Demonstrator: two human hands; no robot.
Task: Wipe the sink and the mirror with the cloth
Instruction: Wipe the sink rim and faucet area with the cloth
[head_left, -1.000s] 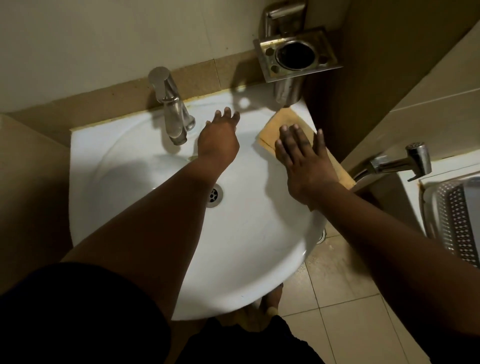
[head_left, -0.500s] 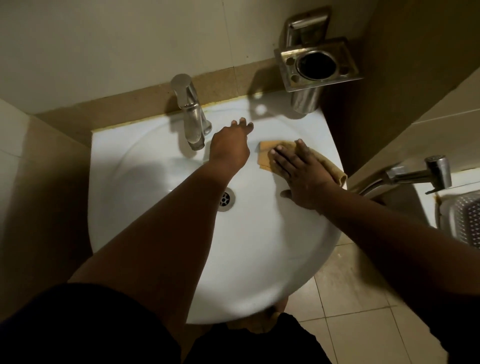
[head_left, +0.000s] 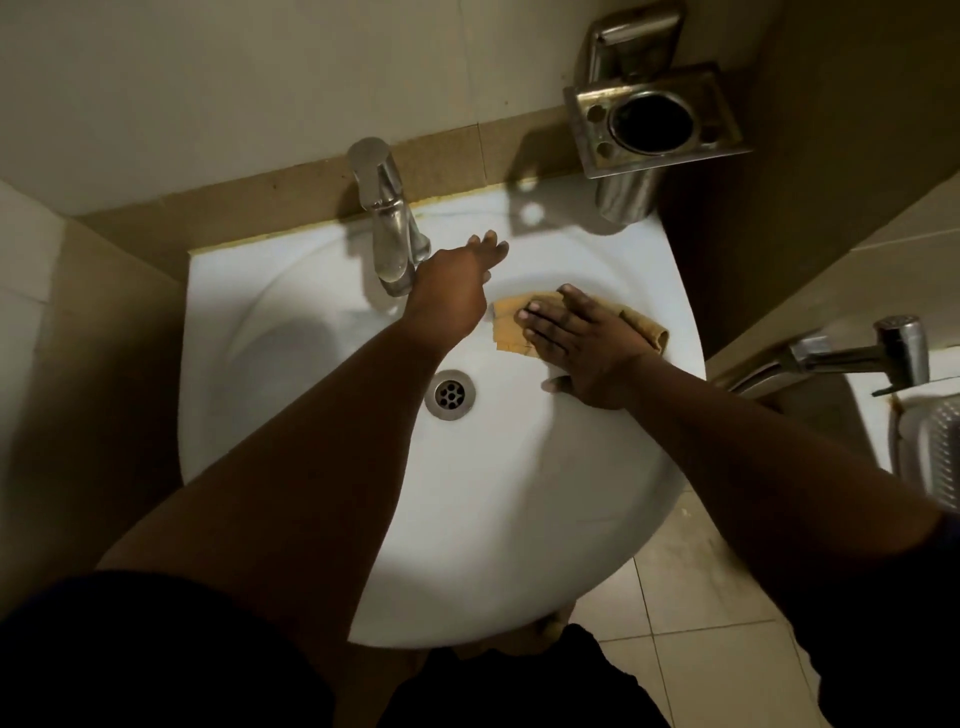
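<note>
Right hand pressing a cloth inside the sink

The right hand (head_left: 582, 343), fingers straight, presses the tan cloth (head_left: 506, 327) on the white sink (head_left: 467, 519) wall, at two o'clock from the drain (head_left: 450, 394). The left hand (head_left: 457, 286) reaches with open fingers beside the faucet (head_left: 387, 228). No writing is legible.

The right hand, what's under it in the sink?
Under the right hand lies the tan cloth, pressed flat against the white sink wall. Its ends show past the fingertips and behind the wrist; the middle is covered by the palm.
</note>
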